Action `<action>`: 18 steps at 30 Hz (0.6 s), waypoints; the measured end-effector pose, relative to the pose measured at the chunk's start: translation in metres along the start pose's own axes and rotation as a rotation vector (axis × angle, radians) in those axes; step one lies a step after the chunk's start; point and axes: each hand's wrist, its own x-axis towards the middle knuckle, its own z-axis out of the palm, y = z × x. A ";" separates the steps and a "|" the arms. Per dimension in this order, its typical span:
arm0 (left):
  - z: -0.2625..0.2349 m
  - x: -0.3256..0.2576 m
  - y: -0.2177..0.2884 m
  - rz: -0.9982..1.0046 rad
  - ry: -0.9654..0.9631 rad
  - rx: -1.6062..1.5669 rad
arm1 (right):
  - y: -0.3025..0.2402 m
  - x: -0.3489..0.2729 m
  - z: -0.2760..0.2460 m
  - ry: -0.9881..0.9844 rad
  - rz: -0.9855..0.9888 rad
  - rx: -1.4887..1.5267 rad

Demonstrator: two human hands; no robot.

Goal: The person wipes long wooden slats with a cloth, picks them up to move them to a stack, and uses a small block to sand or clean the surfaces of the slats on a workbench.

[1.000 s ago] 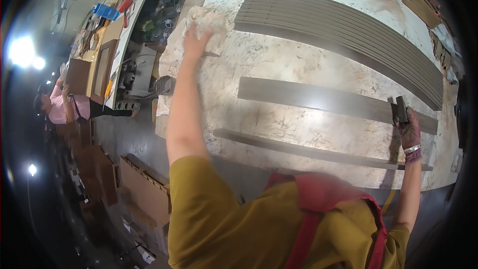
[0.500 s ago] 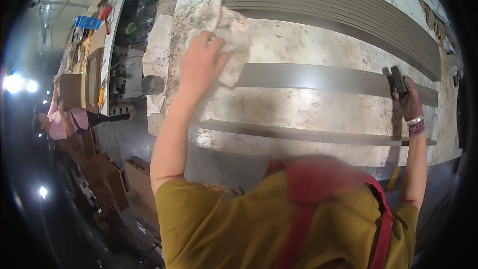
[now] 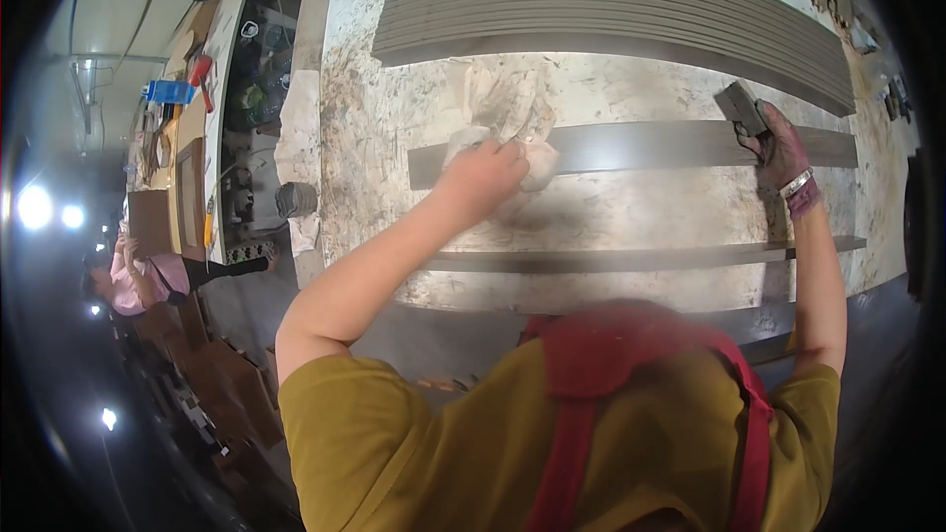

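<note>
The left hand grips a crumpled off-white cloth over the left part of a long, flat grey strip; the right hand grasps a dark grey rectangular block at that strip's far edge, near its right end. Stained bands of the whitish bench separate this strip from a row of narrow grey slats beyond and a thin grey strip along the near edge. Leftward, a person in a pink top stands beside a cluttered side counter.
</note>
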 end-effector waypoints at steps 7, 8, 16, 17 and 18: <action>-0.085 -0.011 -0.054 -0.390 0.101 -0.299 | -0.001 0.003 -0.008 -0.141 0.047 0.012; -0.082 -0.008 -0.052 -0.382 0.096 -0.305 | 0.000 -0.001 -0.005 -0.130 0.050 0.014; -0.011 0.006 0.011 -0.198 -0.108 -0.210 | 0.000 0.002 -0.001 -0.062 0.035 0.073; -0.005 0.003 0.015 -0.197 -0.107 -0.215 | 0.000 0.001 -0.003 -0.059 0.036 0.069; -0.002 0.000 0.019 -0.178 -0.105 -0.187 | 0.000 0.000 -0.003 -0.072 0.032 0.080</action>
